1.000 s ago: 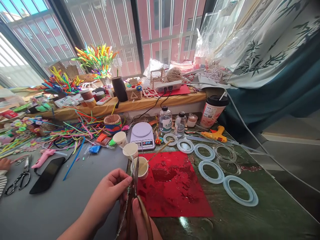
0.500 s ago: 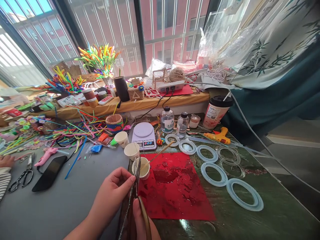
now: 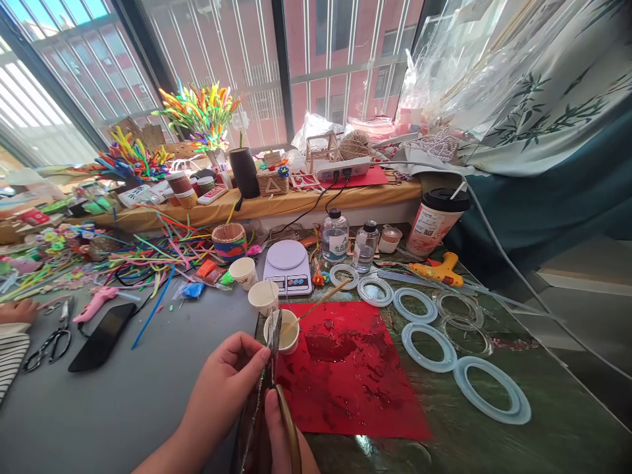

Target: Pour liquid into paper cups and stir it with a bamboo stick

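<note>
My left hand [image 3: 227, 375] is closed, thumb and forefinger pinching a thin glittery strand [image 3: 256, 411] that hangs down towards the bottom edge. My right hand [image 3: 282, 431] grips scissors [image 3: 292, 428] with a bronze-coloured handle, mostly hidden low in the view. Their blades point up and away, close beside my left fingertips and the strand; whether they touch it I cannot tell. Just beyond the blade tips stands a paper cup [image 3: 295, 345] with pale liquid and a wooden stick [image 3: 323, 297] leaning out. Under my right hand's far side lies a wet red sheet [image 3: 355, 388].
Several translucent ring moulds [image 3: 494, 390] lie on the right. Behind are a white scale [image 3: 287, 255], two clear bottles [image 3: 336, 240], more paper cups [image 3: 263, 297] and an orange glue gun [image 3: 437, 268]. At left are a phone [image 3: 101, 339], black scissors [image 3: 49, 349] and another person's hand [image 3: 18, 311].
The whole scene has shifted slightly right in view. My hands keep nearly the same pose, with the strand and scissors still held.
</note>
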Motion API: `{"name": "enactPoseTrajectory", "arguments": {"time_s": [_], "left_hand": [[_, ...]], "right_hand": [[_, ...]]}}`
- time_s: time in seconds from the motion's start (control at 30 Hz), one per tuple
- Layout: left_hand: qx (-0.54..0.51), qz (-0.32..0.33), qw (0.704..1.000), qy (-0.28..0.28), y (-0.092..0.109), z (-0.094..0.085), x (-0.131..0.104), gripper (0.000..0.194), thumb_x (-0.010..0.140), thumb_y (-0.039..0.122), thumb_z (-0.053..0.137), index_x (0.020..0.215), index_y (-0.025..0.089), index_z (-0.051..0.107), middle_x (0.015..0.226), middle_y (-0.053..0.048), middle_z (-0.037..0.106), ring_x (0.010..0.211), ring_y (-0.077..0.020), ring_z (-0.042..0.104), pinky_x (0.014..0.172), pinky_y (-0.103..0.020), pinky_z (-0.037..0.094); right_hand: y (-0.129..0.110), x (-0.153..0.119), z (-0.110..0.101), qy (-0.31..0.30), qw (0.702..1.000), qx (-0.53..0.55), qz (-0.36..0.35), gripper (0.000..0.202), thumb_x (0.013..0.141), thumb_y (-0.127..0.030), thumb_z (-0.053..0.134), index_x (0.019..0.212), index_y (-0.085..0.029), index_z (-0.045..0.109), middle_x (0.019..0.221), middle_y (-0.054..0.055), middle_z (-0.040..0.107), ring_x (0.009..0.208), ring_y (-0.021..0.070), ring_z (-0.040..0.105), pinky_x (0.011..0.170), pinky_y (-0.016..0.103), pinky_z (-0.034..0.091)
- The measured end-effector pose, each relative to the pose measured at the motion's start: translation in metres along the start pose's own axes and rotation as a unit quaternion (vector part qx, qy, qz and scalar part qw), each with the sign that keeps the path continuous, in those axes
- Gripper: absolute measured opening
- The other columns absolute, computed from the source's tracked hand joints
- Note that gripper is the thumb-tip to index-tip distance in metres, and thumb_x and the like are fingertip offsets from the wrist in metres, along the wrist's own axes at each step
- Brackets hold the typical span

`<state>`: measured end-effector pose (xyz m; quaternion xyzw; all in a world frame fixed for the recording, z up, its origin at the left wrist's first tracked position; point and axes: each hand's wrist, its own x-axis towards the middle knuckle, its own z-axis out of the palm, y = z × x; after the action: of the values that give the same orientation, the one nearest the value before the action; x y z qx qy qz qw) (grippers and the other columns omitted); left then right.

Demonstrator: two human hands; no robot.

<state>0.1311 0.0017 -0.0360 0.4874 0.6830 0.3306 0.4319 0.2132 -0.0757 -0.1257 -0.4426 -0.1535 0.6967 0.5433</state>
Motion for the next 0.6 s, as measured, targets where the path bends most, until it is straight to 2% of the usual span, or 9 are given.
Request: {"name": "enactPoseTrajectory", "arguments": {"time_s": [0.1,0.23,0.3,0.47,0.6], "left_hand": [[0.001,-0.004,1.0,0.005,-0.001,0.0,0.001,0.064,0.062,0.084,0.083,0.071,0.023,0.068,0.066,0.0,0.063,0.06,-0.0148,0.048,0.058,-0.028,0.041],[0.005,-0.004,1.0,0.005,-0.003,0.0,0.002,0.061,0.063,0.082,0.082,0.07,0.024,0.068,0.067,0.0,0.064,0.061,-0.0154,0.049,0.058,-0.029,0.041],[0.004,0.0,1.0,0.006,-0.004,0.0,0.002,0.061,0.064,0.082,0.082,0.071,0.024,0.07,0.068,-0.001,0.065,0.062,-0.0158,0.049,0.058,-0.029,0.041],[-0.028,-0.012,1.0,-0.001,-0.006,0.0,0.002,0.063,0.061,0.08,0.086,0.083,0.022,0.078,0.078,-0.004,0.073,0.07,-0.0191,0.06,0.063,-0.03,0.046],[-0.044,-0.035,0.998,-0.023,-0.008,-0.002,0.004,0.067,0.058,0.08,0.09,0.088,0.021,0.08,0.079,-0.004,0.074,0.068,-0.0183,0.059,0.061,-0.03,0.047]], "right_hand": [[0.002,-0.001,0.005,0.047,0.998,-0.029,0.005,0.081,0.072,-0.103,0.075,0.094,-0.025,0.079,0.08,0.008,0.077,0.098,0.0356,0.079,0.072,0.038,0.065],[0.004,-0.002,0.009,0.057,0.998,-0.029,0.017,0.083,0.071,-0.105,0.072,0.093,-0.025,0.079,0.074,0.008,0.075,0.083,0.0339,0.079,0.06,0.036,0.063],[0.002,-0.002,0.008,0.053,0.998,-0.022,0.02,0.083,0.071,-0.104,0.074,0.094,-0.024,0.079,0.075,0.008,0.076,0.082,0.0342,0.08,0.059,0.036,0.062],[-0.015,-0.002,0.006,0.02,1.0,-0.007,0.007,0.087,0.07,-0.102,0.078,0.108,-0.024,0.082,0.081,0.007,0.08,0.09,0.0324,0.079,0.073,0.037,0.065],[-0.024,-0.004,0.007,-0.022,0.998,-0.021,0.051,0.095,0.067,-0.109,0.07,0.109,-0.024,0.082,0.064,0.001,0.066,0.065,0.0258,0.069,0.056,0.033,0.057]]}}
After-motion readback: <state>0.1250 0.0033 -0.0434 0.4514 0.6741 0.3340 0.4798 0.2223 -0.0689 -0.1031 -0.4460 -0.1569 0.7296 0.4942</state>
